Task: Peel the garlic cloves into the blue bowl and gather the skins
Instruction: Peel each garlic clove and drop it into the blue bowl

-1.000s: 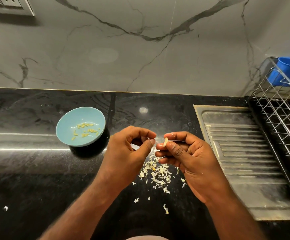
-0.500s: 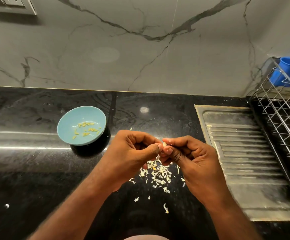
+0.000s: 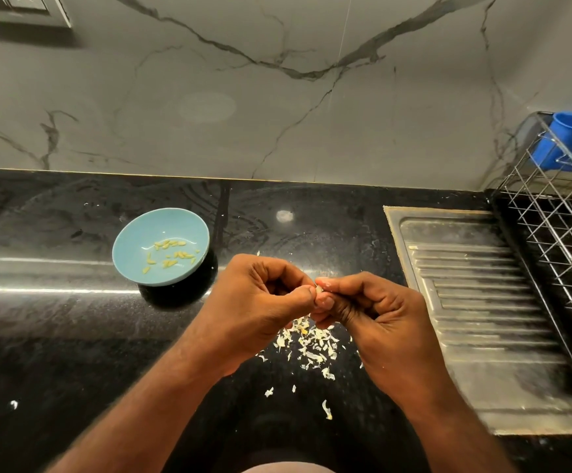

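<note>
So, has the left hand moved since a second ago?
Yes. The left hand has shifted right, away from the blue bowl, closing the gap to the right hand; both now pinch the garlic clove.

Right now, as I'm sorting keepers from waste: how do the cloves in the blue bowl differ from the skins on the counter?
The cloves are yellowish slivers; the skins are whitish flakes. The cloves sit contained in the blue bowl; the skins lie loose on the counter. Both are small and scattered.
</note>
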